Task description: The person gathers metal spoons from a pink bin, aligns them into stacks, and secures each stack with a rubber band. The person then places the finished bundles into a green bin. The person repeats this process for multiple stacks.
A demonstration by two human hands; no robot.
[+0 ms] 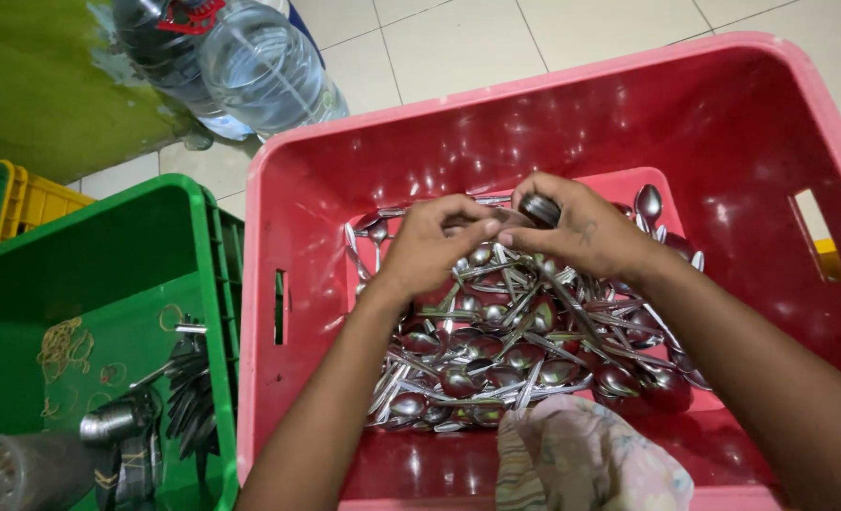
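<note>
Right hand (586, 230): fingers curled shut around a small bunch of steel spoons (538, 208), bowls showing above the knuckles; held over the far half of the crate.

Left hand (435, 244): fingers drawn together, tips meeting the right hand's; it pinches at the handle ends of the same bunch. Whether a band lies between the fingertips cannot be told.

Step in hand, as judged: gathering loose spoons into a bunch and squaring it up between both hands. The next move seems to call for a firm right-hand hold while the left evens the handles, since smooth steel slides readily.

Spoon heap (515, 350): loose spoons, polished metal, oval bowls and slim flat handles, lying crossed in every direction on the crate floor directly beneath the hands.

Red plastic crate (279, 237): glossy, wet-looking walls, rectangular, slotted hand-holes in two sides.

Patterned cloth (591, 459): soft, crumpled, pale with pinkish print, draped at the near rim.

Green plastic crate (208, 246): just left of the red one; holds bundled cutlery (189, 397) with dark fanned ends, and scattered tan rubber bands (66, 345).

Clear plastic water bottles (260, 66): large, ribbed, on the tiled floor beyond.

Yellow crate (37, 201): edge only, far left.
</note>
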